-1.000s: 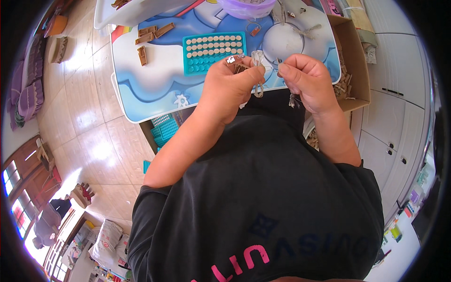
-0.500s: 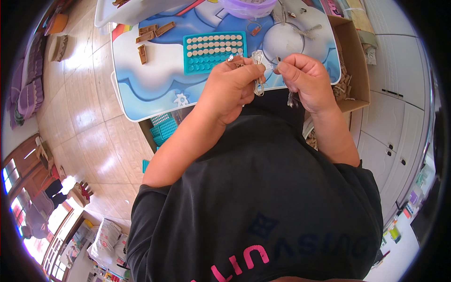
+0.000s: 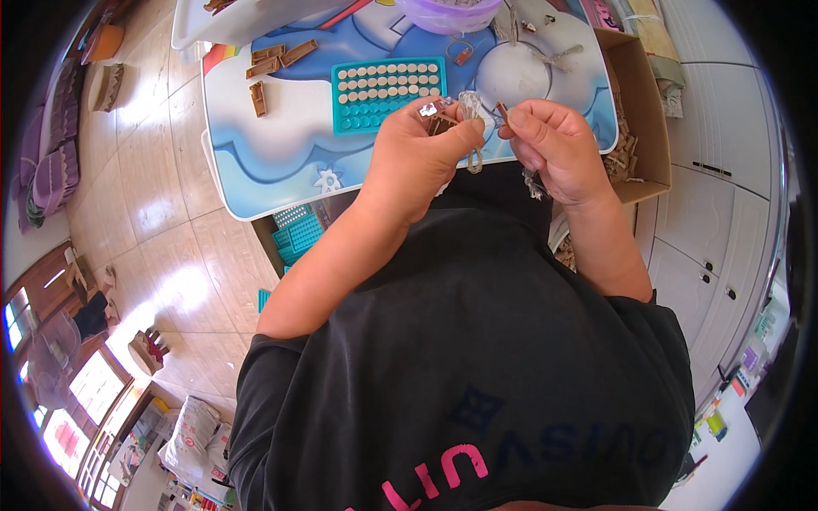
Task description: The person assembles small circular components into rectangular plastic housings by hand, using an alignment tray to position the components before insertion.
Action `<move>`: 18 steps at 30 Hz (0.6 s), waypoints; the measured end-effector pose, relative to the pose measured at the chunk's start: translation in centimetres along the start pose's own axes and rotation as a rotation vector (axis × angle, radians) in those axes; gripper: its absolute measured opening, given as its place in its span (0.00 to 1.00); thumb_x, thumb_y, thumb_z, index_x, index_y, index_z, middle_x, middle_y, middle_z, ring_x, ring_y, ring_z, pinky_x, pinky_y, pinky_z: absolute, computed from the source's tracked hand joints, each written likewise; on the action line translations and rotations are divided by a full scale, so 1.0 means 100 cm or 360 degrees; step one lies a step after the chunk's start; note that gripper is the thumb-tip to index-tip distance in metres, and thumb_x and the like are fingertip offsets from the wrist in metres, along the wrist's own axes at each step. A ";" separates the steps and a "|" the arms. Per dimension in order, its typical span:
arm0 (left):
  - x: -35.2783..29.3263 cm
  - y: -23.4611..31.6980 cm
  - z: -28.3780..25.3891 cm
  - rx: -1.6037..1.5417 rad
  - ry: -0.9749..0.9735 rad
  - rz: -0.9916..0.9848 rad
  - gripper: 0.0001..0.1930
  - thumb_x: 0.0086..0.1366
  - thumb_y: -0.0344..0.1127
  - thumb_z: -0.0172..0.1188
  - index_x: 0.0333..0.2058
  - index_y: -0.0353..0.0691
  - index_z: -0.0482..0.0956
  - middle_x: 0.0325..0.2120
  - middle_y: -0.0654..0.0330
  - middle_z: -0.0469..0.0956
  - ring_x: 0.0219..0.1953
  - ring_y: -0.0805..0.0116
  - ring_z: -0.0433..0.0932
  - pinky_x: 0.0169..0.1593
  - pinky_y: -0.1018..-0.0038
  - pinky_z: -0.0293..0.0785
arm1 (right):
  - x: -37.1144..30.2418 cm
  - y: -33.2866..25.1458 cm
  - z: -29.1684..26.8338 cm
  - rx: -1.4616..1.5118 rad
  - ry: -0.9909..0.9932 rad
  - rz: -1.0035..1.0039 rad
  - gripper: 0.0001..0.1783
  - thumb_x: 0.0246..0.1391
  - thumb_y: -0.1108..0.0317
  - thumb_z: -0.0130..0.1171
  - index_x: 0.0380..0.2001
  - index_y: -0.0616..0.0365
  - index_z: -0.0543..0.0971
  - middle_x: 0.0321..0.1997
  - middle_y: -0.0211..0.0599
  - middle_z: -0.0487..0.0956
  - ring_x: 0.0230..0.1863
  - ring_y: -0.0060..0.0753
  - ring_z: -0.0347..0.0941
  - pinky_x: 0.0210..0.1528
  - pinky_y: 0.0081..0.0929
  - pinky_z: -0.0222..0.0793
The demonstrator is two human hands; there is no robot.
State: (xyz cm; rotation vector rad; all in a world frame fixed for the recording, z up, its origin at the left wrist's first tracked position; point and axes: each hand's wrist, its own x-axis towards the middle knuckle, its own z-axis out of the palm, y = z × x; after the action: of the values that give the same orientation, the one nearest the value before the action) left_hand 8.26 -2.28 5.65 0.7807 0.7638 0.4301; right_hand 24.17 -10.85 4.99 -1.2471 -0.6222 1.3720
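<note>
Left hand [image 3: 413, 153]: gripped a looped bundle of thin pale cord [image 3: 469, 106] at the near edge of the blue-and-white table [image 3: 273, 175]. Right hand [image 3: 552, 145]: pinched a small brown sliver [image 3: 502, 110] just beside the bundle — a frayed grey tuft [image 3: 533, 185] hung below. Beyond, I saw a rectangular teal tray [image 3: 365, 121] — partly filled with round beige discs [image 3: 392, 83].

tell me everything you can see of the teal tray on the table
The teal tray looks like plastic, rectangular, with rows of small round cups. Pale round pieces fill the far rows; the nearer cups look empty. It lies flat on the patterned table. The left hand overlaps its near right corner; contact is unclear.
</note>
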 end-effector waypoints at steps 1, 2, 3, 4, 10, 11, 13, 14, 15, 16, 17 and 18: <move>0.000 0.000 0.001 0.0000 0.0000 0.0001 0.06 0.54 0.29 0.62 0.27 0.38 0.73 0.19 0.68 0.72 0.17 0.84 0.63 0.19 0.85 0.55 | 0.000 0.000 0.000 0.0021 -0.0007 0.0002 0.12 0.55 0.62 0.56 0.26 0.62 0.77 0.17 0.20 0.69 0.16 0.09 0.56 0.19 0.10 0.50; -0.001 0.001 0.001 0.0035 0.0000 0.0032 0.06 0.54 0.29 0.62 0.27 0.37 0.73 0.19 0.68 0.72 0.18 0.84 0.64 0.20 0.85 0.56 | 0.000 -0.001 0.000 0.0021 -0.0008 0.0002 0.12 0.55 0.62 0.56 0.26 0.62 0.77 0.17 0.20 0.69 0.16 0.09 0.56 0.19 0.10 0.50; -0.001 0.001 0.002 0.0070 -0.0001 0.0064 0.06 0.54 0.29 0.62 0.27 0.37 0.73 0.19 0.68 0.72 0.19 0.84 0.65 0.21 0.85 0.57 | 0.000 -0.001 0.001 0.0046 -0.0008 0.0020 0.12 0.55 0.62 0.56 0.25 0.62 0.77 0.17 0.20 0.69 0.16 0.09 0.56 0.19 0.10 0.50; -0.001 0.001 0.002 0.0069 0.0000 0.0065 0.06 0.54 0.29 0.62 0.27 0.37 0.73 0.19 0.68 0.72 0.19 0.84 0.65 0.21 0.85 0.57 | 0.000 -0.001 0.001 0.0071 -0.0008 0.0037 0.13 0.55 0.62 0.55 0.25 0.62 0.77 0.17 0.20 0.70 0.16 0.09 0.57 0.19 0.10 0.51; -0.001 -0.005 0.004 0.0435 0.0100 0.0362 0.06 0.55 0.29 0.61 0.27 0.35 0.73 0.19 0.69 0.71 0.20 0.84 0.65 0.23 0.84 0.61 | 0.002 0.001 -0.001 0.0109 -0.0087 0.0062 0.13 0.55 0.62 0.55 0.25 0.61 0.77 0.18 0.22 0.71 0.15 0.10 0.57 0.18 0.11 0.50; -0.001 -0.007 0.003 0.0556 0.0130 0.0470 0.06 0.55 0.30 0.61 0.28 0.35 0.73 0.18 0.69 0.71 0.20 0.84 0.65 0.23 0.83 0.61 | 0.002 0.000 0.000 0.0110 -0.0089 0.0062 0.13 0.55 0.62 0.55 0.25 0.61 0.77 0.18 0.22 0.71 0.15 0.10 0.57 0.18 0.11 0.50; 0.000 -0.012 0.001 0.0675 0.0160 0.0578 0.06 0.55 0.30 0.61 0.28 0.35 0.73 0.18 0.69 0.70 0.20 0.84 0.66 0.23 0.83 0.62 | 0.001 -0.001 0.003 0.0118 -0.0079 0.0069 0.14 0.55 0.61 0.56 0.24 0.61 0.77 0.18 0.22 0.71 0.15 0.10 0.56 0.18 0.11 0.50; 0.001 -0.014 0.000 0.0724 0.0189 0.0670 0.06 0.54 0.29 0.61 0.28 0.35 0.73 0.18 0.67 0.71 0.20 0.82 0.66 0.23 0.82 0.62 | 0.002 -0.001 0.003 0.0117 -0.0080 0.0068 0.14 0.55 0.61 0.56 0.24 0.61 0.77 0.18 0.22 0.71 0.15 0.10 0.56 0.18 0.11 0.50; 0.001 -0.015 0.000 0.0774 0.0217 0.0762 0.06 0.53 0.29 0.61 0.28 0.35 0.73 0.17 0.66 0.71 0.19 0.80 0.67 0.23 0.81 0.62 | 0.002 -0.001 0.001 0.0121 -0.0112 0.0071 0.14 0.55 0.61 0.56 0.24 0.61 0.77 0.18 0.22 0.71 0.15 0.10 0.56 0.18 0.11 0.50; 0.001 -0.015 0.001 0.0775 0.0216 0.0764 0.06 0.53 0.29 0.61 0.28 0.35 0.73 0.17 0.66 0.71 0.19 0.80 0.67 0.23 0.81 0.62 | 0.002 0.000 0.000 0.0125 -0.0145 0.0073 0.14 0.55 0.61 0.56 0.24 0.61 0.77 0.18 0.22 0.71 0.15 0.10 0.56 0.18 0.11 0.50; 0.000 -0.015 0.002 0.0999 0.0287 0.0917 0.07 0.51 0.28 0.62 0.28 0.36 0.73 0.18 0.63 0.71 0.18 0.76 0.67 0.23 0.80 0.63 | 0.002 0.000 0.000 0.0125 -0.0145 0.0071 0.14 0.55 0.61 0.56 0.24 0.61 0.77 0.18 0.22 0.71 0.15 0.10 0.56 0.18 0.11 0.50; -0.001 -0.014 0.002 0.1224 0.0356 0.1070 0.07 0.50 0.27 0.62 0.28 0.37 0.73 0.19 0.60 0.71 0.18 0.72 0.68 0.23 0.78 0.64 | 0.002 0.000 0.001 0.0114 -0.0133 0.0073 0.14 0.55 0.61 0.56 0.24 0.61 0.77 0.18 0.22 0.71 0.15 0.10 0.56 0.18 0.10 0.50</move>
State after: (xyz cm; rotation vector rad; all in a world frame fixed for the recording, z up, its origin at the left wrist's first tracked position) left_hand 8.46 -3.37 4.75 1.7522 0.8712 0.8533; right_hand 24.13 -10.65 4.92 -1.1581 -0.5999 1.4780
